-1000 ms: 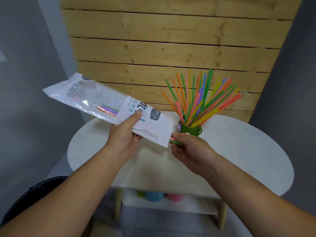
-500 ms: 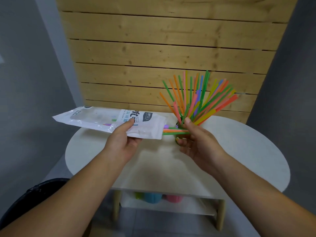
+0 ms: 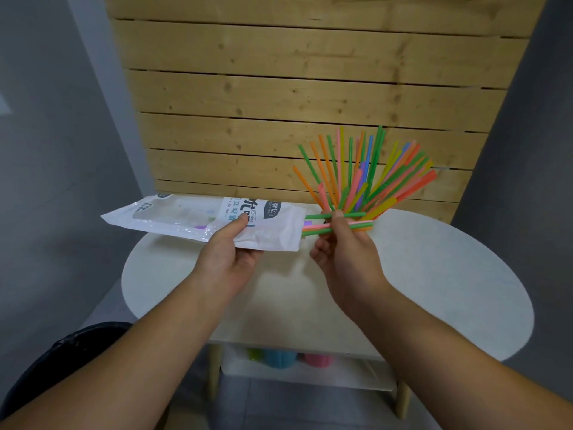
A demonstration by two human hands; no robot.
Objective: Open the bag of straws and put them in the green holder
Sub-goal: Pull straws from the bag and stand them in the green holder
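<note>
Green, pink and orange straws pinched between thumb and fingers of right hand, ends inside bag mouth | left hand grips white bag, thumb on top, level above table | straw fan upright behind right hand; holder hidden.

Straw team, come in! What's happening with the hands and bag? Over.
Left hand grips the bag. Right hand pinches a few straws half out of its mouth. Green holder hidden behind that hand; standing straws fan above it.
</note>
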